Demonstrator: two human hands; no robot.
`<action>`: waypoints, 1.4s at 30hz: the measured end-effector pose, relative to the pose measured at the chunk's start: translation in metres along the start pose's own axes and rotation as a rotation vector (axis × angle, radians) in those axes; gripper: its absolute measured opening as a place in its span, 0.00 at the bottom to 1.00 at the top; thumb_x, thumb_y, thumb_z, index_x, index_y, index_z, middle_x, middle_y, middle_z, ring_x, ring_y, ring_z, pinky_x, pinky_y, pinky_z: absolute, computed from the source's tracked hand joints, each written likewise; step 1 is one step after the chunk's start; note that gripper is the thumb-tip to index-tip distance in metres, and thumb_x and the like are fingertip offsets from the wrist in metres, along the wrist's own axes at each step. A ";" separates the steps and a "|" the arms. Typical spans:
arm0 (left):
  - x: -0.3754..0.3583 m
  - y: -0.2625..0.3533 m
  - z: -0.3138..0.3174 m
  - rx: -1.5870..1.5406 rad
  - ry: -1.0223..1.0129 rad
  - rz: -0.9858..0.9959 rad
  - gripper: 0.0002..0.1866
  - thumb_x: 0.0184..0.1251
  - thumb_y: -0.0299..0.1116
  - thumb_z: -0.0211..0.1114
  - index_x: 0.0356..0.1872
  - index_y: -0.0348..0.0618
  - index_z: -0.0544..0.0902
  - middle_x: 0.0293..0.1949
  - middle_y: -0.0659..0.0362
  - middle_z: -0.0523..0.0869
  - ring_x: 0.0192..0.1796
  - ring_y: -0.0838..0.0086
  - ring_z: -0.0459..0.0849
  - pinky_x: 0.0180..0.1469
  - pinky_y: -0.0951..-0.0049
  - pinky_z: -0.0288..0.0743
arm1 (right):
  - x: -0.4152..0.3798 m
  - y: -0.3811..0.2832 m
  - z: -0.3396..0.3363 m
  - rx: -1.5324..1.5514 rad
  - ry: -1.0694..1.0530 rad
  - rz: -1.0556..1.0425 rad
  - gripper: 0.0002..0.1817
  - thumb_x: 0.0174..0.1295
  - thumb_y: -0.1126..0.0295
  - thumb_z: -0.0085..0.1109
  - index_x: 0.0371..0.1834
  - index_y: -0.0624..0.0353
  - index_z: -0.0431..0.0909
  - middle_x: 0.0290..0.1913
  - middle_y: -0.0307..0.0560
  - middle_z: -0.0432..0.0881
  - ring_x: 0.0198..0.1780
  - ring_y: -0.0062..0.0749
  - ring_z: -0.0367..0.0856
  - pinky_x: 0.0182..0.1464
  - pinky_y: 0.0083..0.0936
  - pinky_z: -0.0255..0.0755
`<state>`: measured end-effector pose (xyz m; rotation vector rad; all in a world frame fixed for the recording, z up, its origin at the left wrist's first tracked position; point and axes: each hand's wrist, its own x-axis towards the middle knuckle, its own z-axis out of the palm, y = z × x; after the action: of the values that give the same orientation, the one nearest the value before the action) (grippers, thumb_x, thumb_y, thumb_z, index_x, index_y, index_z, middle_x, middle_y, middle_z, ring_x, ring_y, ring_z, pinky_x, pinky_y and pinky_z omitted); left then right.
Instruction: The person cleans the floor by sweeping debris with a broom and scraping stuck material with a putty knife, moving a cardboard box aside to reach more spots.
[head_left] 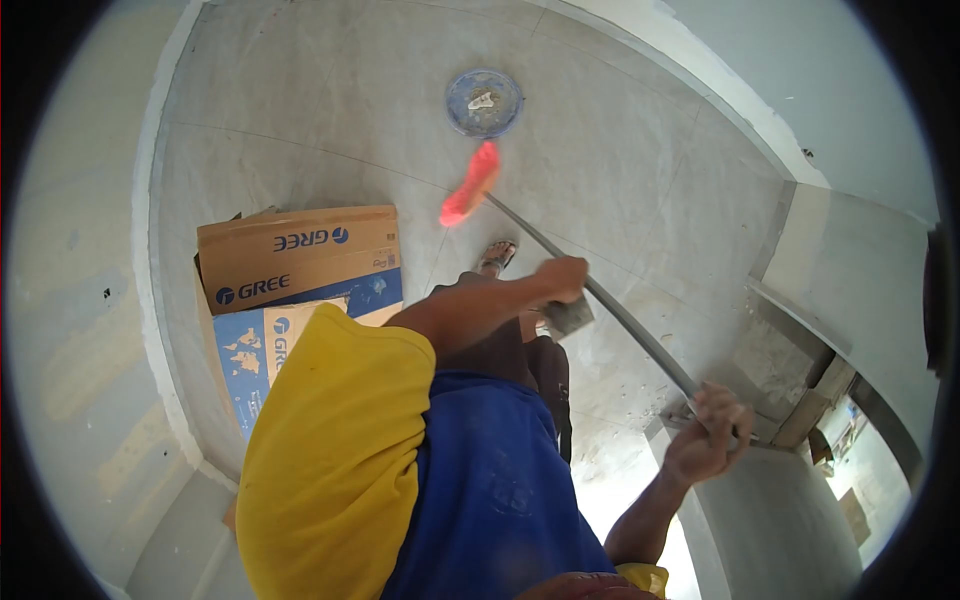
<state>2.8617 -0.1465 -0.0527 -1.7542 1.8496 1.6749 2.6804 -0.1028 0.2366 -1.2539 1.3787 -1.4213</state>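
A broom with red bristles (470, 187) and a long grey handle (640, 335) slants across the view. My left hand (563, 279) is closed around the middle of the handle. Just under that hand is a flat grey piece (567, 316), perhaps a scraper blade; its grip is hidden. Higher up, near the handle's end, the fingers of my right hand (708, 436) wrap round it. The bristles are on the floor, close to a round blue lid-like dish (485, 128) with a whitish scrap (481, 101) and dirt in it.
Flattened GREE cardboard boxes (300, 243) lie on the tiled floor (330, 120) to the left. Walls border the floor on both sides. At the right is a low ledge (800, 320) beside an opening. My sandalled foot (497, 259) stands behind the broom head.
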 end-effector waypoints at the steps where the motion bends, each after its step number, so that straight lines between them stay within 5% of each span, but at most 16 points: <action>1: 0.004 0.032 0.008 -0.034 -0.020 0.065 0.15 0.55 0.28 0.62 0.46 0.40 0.82 0.46 0.44 0.86 0.53 0.51 0.84 0.51 0.55 0.78 | 0.007 -0.019 -0.012 -0.019 0.000 -0.028 0.14 0.74 0.69 0.46 0.27 0.58 0.65 0.19 0.44 0.69 0.25 0.31 0.71 0.42 0.38 0.72; 9: -0.001 0.186 0.019 -0.186 -0.042 0.437 0.14 0.56 0.32 0.64 0.44 0.43 0.81 0.40 0.47 0.86 0.48 0.51 0.85 0.46 0.54 0.77 | 0.022 -0.093 -0.019 -0.120 -0.102 -0.422 0.15 0.70 0.68 0.49 0.24 0.56 0.62 0.15 0.38 0.59 0.20 0.25 0.60 0.32 0.33 0.68; 11: -0.016 0.206 0.010 -0.111 -0.067 0.469 0.13 0.56 0.31 0.64 0.43 0.43 0.81 0.40 0.47 0.86 0.48 0.52 0.86 0.46 0.54 0.78 | 0.026 -0.111 -0.047 0.018 0.143 -0.372 0.15 0.67 0.71 0.46 0.20 0.51 0.56 0.17 0.36 0.54 0.22 0.24 0.54 0.35 0.30 0.61; 15: -0.003 0.175 0.001 -0.037 0.028 0.288 0.13 0.57 0.32 0.63 0.43 0.40 0.80 0.39 0.45 0.87 0.45 0.52 0.87 0.44 0.52 0.79 | 0.052 -0.062 -0.106 0.145 0.054 -0.304 0.14 0.69 0.71 0.48 0.23 0.55 0.61 0.15 0.37 0.57 0.20 0.25 0.60 0.31 0.32 0.67; 18: 0.049 0.154 0.019 0.050 -0.047 0.129 0.13 0.59 0.29 0.63 0.45 0.38 0.80 0.43 0.45 0.87 0.51 0.52 0.86 0.47 0.54 0.79 | 0.064 -0.013 -0.111 0.172 0.190 -0.040 0.13 0.66 0.73 0.48 0.23 0.54 0.60 0.15 0.38 0.57 0.19 0.24 0.59 0.30 0.31 0.67; 21: 0.074 0.205 0.058 -0.132 0.063 0.229 0.13 0.59 0.28 0.62 0.46 0.41 0.81 0.44 0.46 0.87 0.51 0.52 0.85 0.49 0.54 0.78 | 0.070 -0.025 -0.111 0.022 0.078 -0.136 0.14 0.67 0.71 0.50 0.23 0.56 0.61 0.14 0.39 0.58 0.18 0.24 0.58 0.30 0.31 0.67; 24: 0.108 0.259 0.065 -0.210 -0.059 0.342 0.14 0.59 0.29 0.61 0.48 0.45 0.81 0.45 0.48 0.86 0.51 0.52 0.85 0.51 0.53 0.77 | 0.095 -0.038 -0.095 -0.188 -0.173 -0.279 0.14 0.68 0.70 0.52 0.23 0.58 0.63 0.14 0.38 0.59 0.18 0.24 0.58 0.30 0.32 0.66; 25: 0.112 0.273 0.056 -0.212 -0.079 0.386 0.15 0.59 0.29 0.61 0.48 0.46 0.81 0.45 0.48 0.86 0.51 0.52 0.85 0.51 0.53 0.76 | 0.104 -0.044 -0.094 -0.186 -0.179 -0.292 0.14 0.68 0.70 0.52 0.23 0.58 0.63 0.14 0.38 0.59 0.18 0.24 0.58 0.30 0.32 0.66; 27: 0.100 0.301 0.035 -0.260 0.017 0.478 0.17 0.66 0.48 0.64 0.44 0.44 0.81 0.39 0.48 0.86 0.48 0.51 0.84 0.48 0.52 0.76 | 0.121 -0.066 -0.092 -0.131 -0.193 -0.439 0.11 0.62 0.78 0.45 0.22 0.55 0.60 0.15 0.37 0.58 0.18 0.22 0.53 0.29 0.33 0.62; 29: 0.078 0.311 -0.004 -0.275 0.098 0.524 0.16 0.65 0.44 0.65 0.46 0.45 0.80 0.39 0.48 0.86 0.46 0.51 0.85 0.46 0.52 0.76 | 0.133 -0.098 -0.103 0.059 -0.064 -0.560 0.10 0.57 0.79 0.43 0.21 0.54 0.58 0.17 0.38 0.57 0.21 0.24 0.55 0.32 0.34 0.61; 31: 0.039 0.296 -0.071 -0.169 0.130 0.545 0.14 0.64 0.40 0.64 0.46 0.45 0.79 0.36 0.48 0.86 0.42 0.50 0.86 0.43 0.51 0.77 | 0.156 -0.131 -0.093 0.038 -0.039 -0.632 0.17 0.74 0.60 0.46 0.24 0.51 0.66 0.15 0.32 0.62 0.15 0.21 0.60 0.21 0.26 0.65; 34: 0.006 0.230 -0.168 -0.172 0.321 0.442 0.13 0.63 0.40 0.64 0.43 0.43 0.78 0.30 0.46 0.85 0.38 0.47 0.86 0.40 0.49 0.77 | 0.194 -0.126 -0.069 0.428 -0.096 -0.469 0.15 0.73 0.64 0.46 0.25 0.53 0.63 0.16 0.35 0.62 0.18 0.22 0.61 0.24 0.31 0.66; 36: -0.003 0.168 -0.228 -0.171 0.479 0.287 0.13 0.62 0.39 0.64 0.40 0.43 0.77 0.29 0.45 0.85 0.38 0.47 0.86 0.40 0.49 0.77 | 0.227 -0.089 -0.042 0.747 -0.182 -0.155 0.09 0.56 0.77 0.43 0.21 0.53 0.57 0.18 0.39 0.57 0.25 0.27 0.58 0.36 0.34 0.61; 38: 0.002 0.081 -0.282 -0.157 0.593 0.097 0.12 0.60 0.39 0.64 0.38 0.42 0.77 0.30 0.45 0.85 0.39 0.47 0.86 0.41 0.49 0.77 | 0.259 -0.034 0.048 0.550 -0.183 -0.049 0.09 0.57 0.77 0.42 0.21 0.53 0.58 0.19 0.40 0.57 0.27 0.27 0.58 0.39 0.32 0.60; 39: -0.005 0.041 -0.314 -0.186 0.642 -0.065 0.14 0.62 0.42 0.63 0.38 0.42 0.77 0.32 0.44 0.86 0.41 0.46 0.86 0.43 0.49 0.77 | 0.270 -0.001 0.099 0.534 -0.190 0.011 0.14 0.59 0.75 0.54 0.19 0.56 0.61 0.20 0.45 0.67 0.29 0.35 0.68 0.41 0.38 0.68; 42: -0.006 -0.115 -0.369 -0.264 0.852 -0.421 0.20 0.67 0.52 0.62 0.41 0.44 0.80 0.37 0.43 0.87 0.45 0.47 0.85 0.48 0.51 0.77 | 0.276 0.100 0.265 0.545 -0.529 0.176 0.08 0.66 0.71 0.54 0.32 0.64 0.71 0.34 0.56 0.81 0.43 0.49 0.81 0.57 0.54 0.71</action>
<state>3.1611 -0.3769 0.0263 -3.0340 1.2948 1.1158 2.8698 -0.4406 0.1541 -1.0118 0.6626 -1.1246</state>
